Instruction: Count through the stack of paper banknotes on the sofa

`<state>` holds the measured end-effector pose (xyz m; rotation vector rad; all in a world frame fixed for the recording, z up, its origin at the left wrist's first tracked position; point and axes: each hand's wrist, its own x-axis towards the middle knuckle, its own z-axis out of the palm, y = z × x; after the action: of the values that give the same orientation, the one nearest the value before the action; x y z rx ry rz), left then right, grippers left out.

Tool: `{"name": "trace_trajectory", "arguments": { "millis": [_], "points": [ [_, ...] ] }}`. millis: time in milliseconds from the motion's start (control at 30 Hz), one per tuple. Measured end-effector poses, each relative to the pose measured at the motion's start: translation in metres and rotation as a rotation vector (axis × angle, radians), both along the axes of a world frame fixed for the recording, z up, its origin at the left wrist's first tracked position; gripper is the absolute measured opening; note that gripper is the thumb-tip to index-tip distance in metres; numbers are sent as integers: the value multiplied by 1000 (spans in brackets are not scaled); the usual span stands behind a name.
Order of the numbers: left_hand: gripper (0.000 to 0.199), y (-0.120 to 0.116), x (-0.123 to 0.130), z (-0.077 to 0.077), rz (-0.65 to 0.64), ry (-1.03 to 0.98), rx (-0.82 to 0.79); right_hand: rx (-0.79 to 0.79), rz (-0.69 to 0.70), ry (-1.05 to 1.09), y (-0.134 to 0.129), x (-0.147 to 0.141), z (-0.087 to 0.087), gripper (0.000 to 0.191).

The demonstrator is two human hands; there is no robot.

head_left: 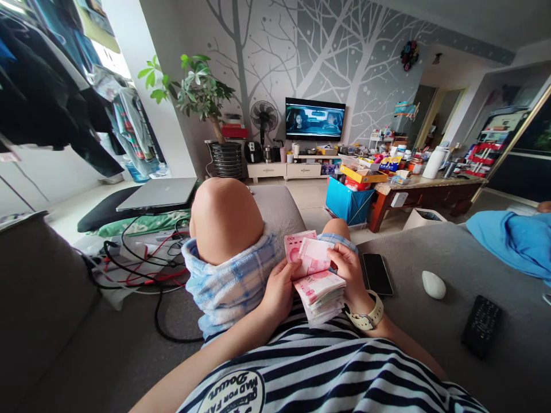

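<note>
A thick wad of red banknotes [321, 289] is held before my belly, folded over so its loose ends point down toward the striped shirt. My left hand [279, 287] is closed on the wad's left side, thumb across the notes. With thumb and fingers, my right hand [346, 267] grips the top right corner of a pale pink banknote [315, 255]. Behind that note stands another red one [297, 241] marked 100. A cream watch [368, 314] is on my right wrist. Part of each hand's fingers is hidden behind the notes.
On the sofa to the right lie a black phone [377, 273], a white mouse [434, 285] and a black remote [481, 326]. Tangled cables [142, 267] and a closed laptop [157, 194] are at left. A cluttered table [430, 186] stands ahead right, beside a blue box [348, 201].
</note>
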<state>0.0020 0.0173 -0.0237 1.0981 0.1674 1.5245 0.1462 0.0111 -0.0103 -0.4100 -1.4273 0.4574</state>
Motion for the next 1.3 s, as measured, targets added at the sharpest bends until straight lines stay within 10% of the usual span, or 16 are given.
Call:
{"name": "trace_trajectory", "arguments": {
  "millis": [700,1067,1300],
  "points": [
    [18,4,-2,2,109,32,58,12,-24,-8,-6,-1,0,38],
    [23,-27,-8,61,124,183,214,82,11,134,-29,2,41,31],
    [17,-22,-21,39,120,113,155,37,-8,34,-25,-10,32,32]
  ]
}}
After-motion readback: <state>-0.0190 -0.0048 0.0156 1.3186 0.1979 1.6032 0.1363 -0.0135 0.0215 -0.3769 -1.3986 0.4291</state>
